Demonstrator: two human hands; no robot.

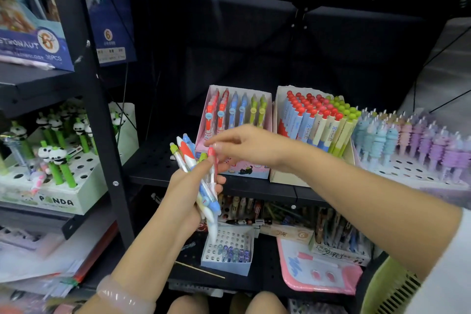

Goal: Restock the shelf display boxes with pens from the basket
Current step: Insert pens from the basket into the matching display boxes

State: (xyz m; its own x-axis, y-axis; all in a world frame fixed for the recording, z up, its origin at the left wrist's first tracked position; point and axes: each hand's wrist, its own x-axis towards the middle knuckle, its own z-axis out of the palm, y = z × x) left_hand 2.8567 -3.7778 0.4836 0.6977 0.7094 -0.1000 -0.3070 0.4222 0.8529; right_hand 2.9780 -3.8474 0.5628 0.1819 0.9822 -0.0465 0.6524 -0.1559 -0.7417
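Red pen [212, 160] sits at the front of the bundle of pens [201, 186], its cap just under the right hand [244, 145] fingertips, which curl onto it in a pinch; probably singling it out by colour. Left hand [188, 191] fingers wrap the bundle, fanned upright so caps show. Pink display box [267, 135] lies just beyond the right fingers, red column on its left side, likely the destination. Green basket [387, 288] is well behind, by the right elbow.
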